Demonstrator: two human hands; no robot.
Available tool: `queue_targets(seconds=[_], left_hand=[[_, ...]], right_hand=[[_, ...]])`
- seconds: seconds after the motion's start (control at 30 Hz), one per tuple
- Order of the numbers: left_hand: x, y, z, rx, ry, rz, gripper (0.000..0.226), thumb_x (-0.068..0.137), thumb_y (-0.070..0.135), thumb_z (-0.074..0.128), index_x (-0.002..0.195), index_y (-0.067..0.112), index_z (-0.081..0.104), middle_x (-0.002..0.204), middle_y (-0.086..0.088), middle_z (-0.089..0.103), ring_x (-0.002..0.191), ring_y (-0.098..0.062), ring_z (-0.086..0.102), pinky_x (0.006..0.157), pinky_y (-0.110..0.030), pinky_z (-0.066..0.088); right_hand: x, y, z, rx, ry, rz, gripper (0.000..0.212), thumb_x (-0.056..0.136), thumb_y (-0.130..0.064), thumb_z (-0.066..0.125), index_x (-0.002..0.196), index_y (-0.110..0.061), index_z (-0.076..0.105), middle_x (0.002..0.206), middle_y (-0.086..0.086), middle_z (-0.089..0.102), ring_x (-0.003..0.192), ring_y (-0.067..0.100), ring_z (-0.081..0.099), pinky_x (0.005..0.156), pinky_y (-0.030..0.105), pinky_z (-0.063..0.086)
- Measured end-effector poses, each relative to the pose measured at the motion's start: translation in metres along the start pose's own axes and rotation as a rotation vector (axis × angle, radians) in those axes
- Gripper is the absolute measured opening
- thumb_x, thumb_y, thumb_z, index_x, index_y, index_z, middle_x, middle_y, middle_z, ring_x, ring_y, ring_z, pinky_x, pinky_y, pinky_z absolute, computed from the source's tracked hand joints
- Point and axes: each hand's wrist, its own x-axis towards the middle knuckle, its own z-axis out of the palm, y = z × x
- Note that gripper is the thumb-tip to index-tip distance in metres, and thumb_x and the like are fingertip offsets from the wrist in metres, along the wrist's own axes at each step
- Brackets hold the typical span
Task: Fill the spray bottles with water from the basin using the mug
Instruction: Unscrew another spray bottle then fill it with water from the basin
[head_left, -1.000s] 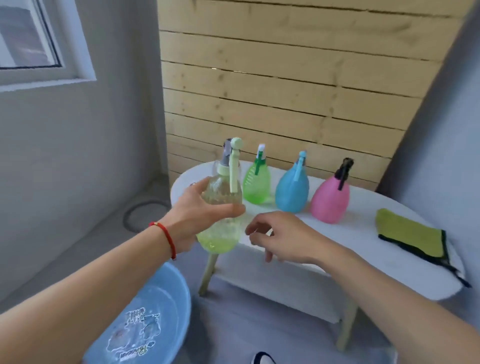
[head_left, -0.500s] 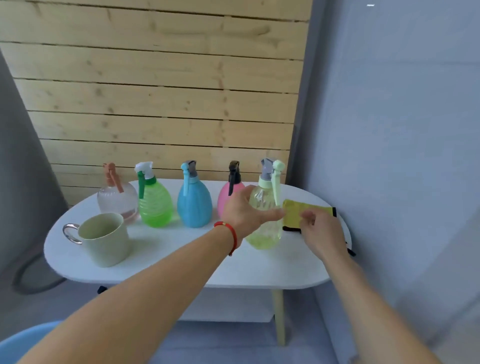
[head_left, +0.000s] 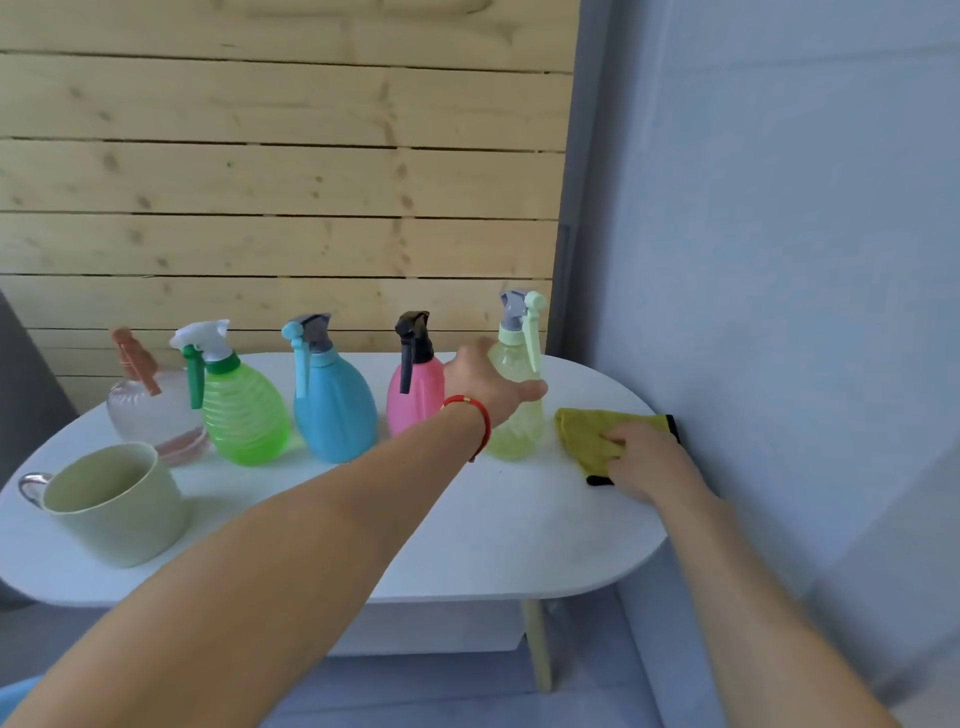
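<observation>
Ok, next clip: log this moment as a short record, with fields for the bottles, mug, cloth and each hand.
bottles: five in a row on the white table, from the left: clear bottle, green bottle, blue bottle, pink bottle, yellow bottle
spray heads: on all five
mug: upright, front left of the table, handle to the left
cloth: yellow-green, right end of the table
left hand: fingers curled round the yellow bottle, which stands on the table
right hand: grips the cloth
basin: only a blue sliver at the bottom left corner
</observation>
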Motion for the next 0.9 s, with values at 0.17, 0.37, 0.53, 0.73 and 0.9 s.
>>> queue_targets(seconds=[0.17, 0.37, 0.53, 0.73, 0.9], left_hand=[[0.005, 0.004, 0.001, 0.022, -0.012, 0.018, 0.094, 0.075, 0.036, 0.091, 0.153, 0.016, 0.041, 0.140, -0.006, 0.059, 0.129, -0.028, 0.055, 0.101, -0.038, 0.050], [0.013, 0.003, 0.000, -0.005, -0.050, -0.034, 0.084, 0.077, 0.030, 0.090, 0.145, 0.015, 0.045, 0.124, -0.002, 0.059, 0.111, -0.022, 0.057, 0.087, -0.034, 0.048], [0.011, -0.001, -0.003, 0.006, -0.084, -0.071, 0.083, 0.081, 0.030, 0.086, 0.148, 0.018, 0.038, 0.117, 0.001, 0.051, 0.113, -0.024, 0.056, 0.087, -0.036, 0.049], [-0.074, -0.031, -0.017, -0.021, -0.027, 0.127, 0.068, 0.088, 0.002, 0.067, 0.149, 0.015, 0.039, 0.120, 0.003, 0.055, 0.109, -0.018, 0.056, 0.083, -0.025, 0.056], [-0.174, -0.117, -0.075, -0.136, -0.083, 0.235, 0.054, 0.075, 0.012, 0.058, 0.124, 0.034, 0.066, 0.134, 0.021, 0.059, 0.127, 0.002, 0.053, 0.098, -0.026, 0.055]], right_hand=[[-0.005, -0.004, 0.022, -0.076, 0.124, -0.101, 0.047, 0.098, -0.055, 0.034, 0.131, -0.033, 0.059, 0.140, -0.005, 0.057, 0.136, 0.025, 0.045, 0.111, 0.050, 0.036], [0.004, -0.022, 0.050, -0.175, 0.052, -0.082, 0.071, 0.102, -0.060, 0.014, 0.164, -0.024, 0.011, 0.172, 0.001, 0.002, 0.158, 0.031, -0.005, 0.123, 0.062, -0.004], [-0.011, -0.027, 0.051, -0.216, -0.002, 0.000, 0.086, 0.097, -0.072, 0.017, 0.164, -0.022, -0.003, 0.171, 0.011, -0.014, 0.155, 0.041, -0.017, 0.119, 0.067, -0.011], [-0.059, -0.053, 0.070, -0.264, 0.014, 0.007, 0.069, 0.108, -0.046, 0.017, 0.163, -0.011, -0.003, 0.171, 0.017, -0.008, 0.155, 0.045, -0.007, 0.123, 0.063, 0.000], [-0.105, -0.094, 0.099, -0.238, 0.100, -0.208, 0.064, 0.104, -0.039, 0.006, 0.161, -0.015, 0.022, 0.168, 0.010, 0.019, 0.152, 0.040, 0.015, 0.122, 0.057, 0.015]])
